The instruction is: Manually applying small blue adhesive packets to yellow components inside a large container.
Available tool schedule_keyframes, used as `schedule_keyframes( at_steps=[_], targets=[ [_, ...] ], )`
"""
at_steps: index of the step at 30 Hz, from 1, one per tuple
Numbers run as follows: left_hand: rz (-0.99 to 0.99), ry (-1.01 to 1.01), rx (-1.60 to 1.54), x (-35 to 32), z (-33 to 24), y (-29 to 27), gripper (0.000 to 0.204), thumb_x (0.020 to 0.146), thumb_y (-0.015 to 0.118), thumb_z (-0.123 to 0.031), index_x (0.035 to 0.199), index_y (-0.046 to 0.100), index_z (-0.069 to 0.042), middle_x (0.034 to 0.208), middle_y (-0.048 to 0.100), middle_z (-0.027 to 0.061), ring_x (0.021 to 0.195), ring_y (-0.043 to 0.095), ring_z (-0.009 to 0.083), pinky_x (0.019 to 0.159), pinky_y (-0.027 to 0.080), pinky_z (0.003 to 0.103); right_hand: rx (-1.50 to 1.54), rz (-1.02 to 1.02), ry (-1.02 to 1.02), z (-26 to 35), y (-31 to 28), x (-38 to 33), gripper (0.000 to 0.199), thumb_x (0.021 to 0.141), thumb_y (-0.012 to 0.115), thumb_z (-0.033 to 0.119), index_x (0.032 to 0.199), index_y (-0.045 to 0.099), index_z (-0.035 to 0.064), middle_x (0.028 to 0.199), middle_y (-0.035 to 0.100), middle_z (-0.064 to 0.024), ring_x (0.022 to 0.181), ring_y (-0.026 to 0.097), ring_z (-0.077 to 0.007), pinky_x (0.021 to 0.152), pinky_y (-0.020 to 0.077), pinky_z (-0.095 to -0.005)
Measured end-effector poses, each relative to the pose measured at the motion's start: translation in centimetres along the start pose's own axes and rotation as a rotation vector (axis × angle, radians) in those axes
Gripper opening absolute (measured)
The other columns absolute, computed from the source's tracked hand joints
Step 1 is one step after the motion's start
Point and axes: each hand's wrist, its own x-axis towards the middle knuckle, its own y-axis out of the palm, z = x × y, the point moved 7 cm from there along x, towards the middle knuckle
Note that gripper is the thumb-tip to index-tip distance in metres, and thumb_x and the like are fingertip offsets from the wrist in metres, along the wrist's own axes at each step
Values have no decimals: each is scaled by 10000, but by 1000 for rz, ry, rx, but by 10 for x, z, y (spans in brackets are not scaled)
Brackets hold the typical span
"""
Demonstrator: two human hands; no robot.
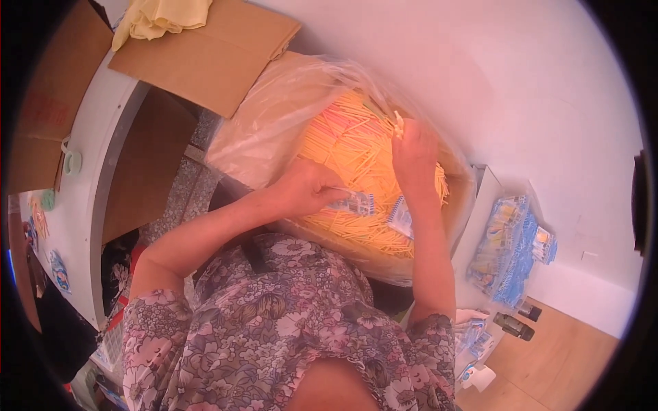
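**Both hands in the bag of sticks**

Going left to right, I see a white worktop [81, 226] along the left edge with small bits on it and a roll of tape [72, 162] near its rim. Above it are brown cardboard flaps [205, 58] with a yellow cloth [161, 17] lying on top. At centre sits a big clear plastic bag [274, 116], open, full of thin yellow and orange sticks [349, 147].

My left hand [312, 186] rests on the stick pile, fingers curled and pinching a small printed packet [355, 203] by its end. I can't tell how tight the grip is. A second small packet [399, 218] lies on the sticks just beside my right forearm.

My right hand [412, 147] is higher up over the pile, fingers pressed together, pinching a small bunch of sticks [397, 123] that poke up above the fingertips.

Right of the bag, against the white wall, is a stack of blue packets [510, 250] in clear wrap. Below it a dark small bottle [514, 327] lies on the wooden floor [555, 356].
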Motion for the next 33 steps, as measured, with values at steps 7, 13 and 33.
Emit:
schedule_keyframes(
  at_steps=[7, 13, 33],
  targets=[
    [-10, 9, -20, -1, -2, 6, 95, 766, 690, -95, 747, 651, -11, 635, 602, 113, 579, 595, 240, 531, 444, 327, 1906, 384, 1296, -20, 70, -56, 123, 912, 523, 192, 879, 516, 73, 708, 545, -29, 581, 504, -132, 489, 411, -292],
    [13, -75, -40, 0, 4, 11, 109, 761, 686, -130, 785, 679, -24, 670, 621, 129, 589, 602, 260, 545, 462, 335, 1953, 153, 1550, -34, 94, -36, 143, 900, 582, 213, 904, 526, 81, 696, 515, -1, 551, 467, -93, 470, 389, -220],
    [215, -220, -733, 28, -19, 58, 130, 848, 644, -126, 887, 677, -6, 1173, 495, 61, 1112, 445, 117, 907, 392, 284, 2009, 78, 1217, 31, 10, -71, 311, 956, 455, 312, 867, 520, 21, 1041, 622, -198, 896, 629, -220, 776, 530, -344]
  ],
)
